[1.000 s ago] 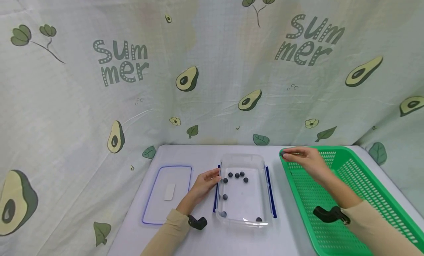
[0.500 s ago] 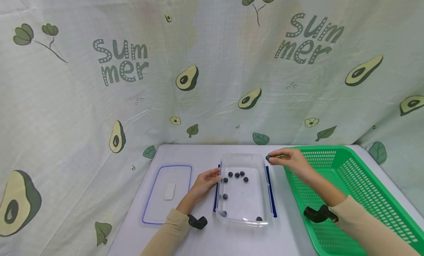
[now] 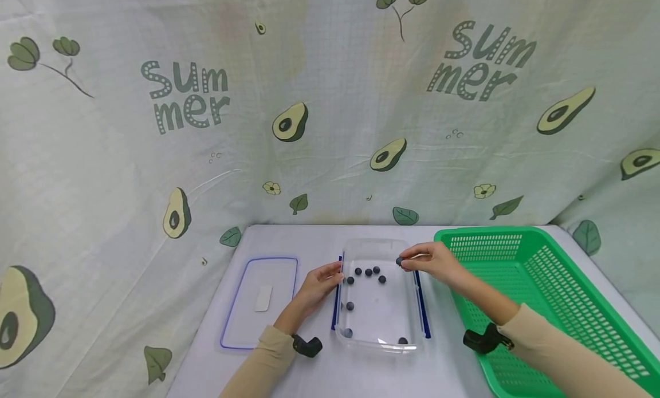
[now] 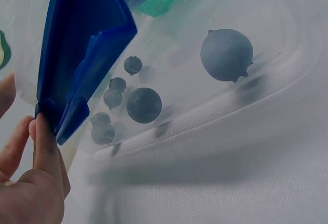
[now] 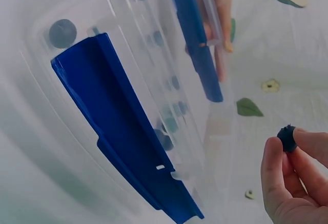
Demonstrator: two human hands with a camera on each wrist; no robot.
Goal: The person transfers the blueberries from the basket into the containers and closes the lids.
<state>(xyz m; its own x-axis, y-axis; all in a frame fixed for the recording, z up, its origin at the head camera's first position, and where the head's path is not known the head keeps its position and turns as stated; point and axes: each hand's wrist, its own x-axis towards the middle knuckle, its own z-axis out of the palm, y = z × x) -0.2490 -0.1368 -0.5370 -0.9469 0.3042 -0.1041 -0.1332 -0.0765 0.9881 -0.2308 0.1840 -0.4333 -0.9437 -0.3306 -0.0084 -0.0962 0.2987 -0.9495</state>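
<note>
A clear plastic container point(image 3: 384, 315) with blue side latches point(image 3: 423, 303) stands mid-table, several blueberries point(image 3: 382, 279) lying loose on its floor. At its left wall, my left hand point(image 3: 317, 286) holds the rim; the left wrist view shows the fingertips point(image 4: 45, 124) against the blue latch point(image 4: 84, 49). Over the container's far right part, my right hand point(image 3: 430, 260) pinches one blueberry point(image 5: 287, 138) between thumb and fingertips. The pinched berry is above the berries in the container, apart from them.
On the right stands a large green mesh basket point(image 3: 526, 272), partly under the right forearm. A clear lid with a blue seal point(image 3: 242, 323) lies flat on the left, a white rectangle point(image 3: 263, 298) at its middle. Printed cloth point(image 3: 330, 186) hangs behind the table.
My right hand has carried the blueberry leftward from the green basket's far left corner to over the container. The left hand and the container stay in place.
</note>
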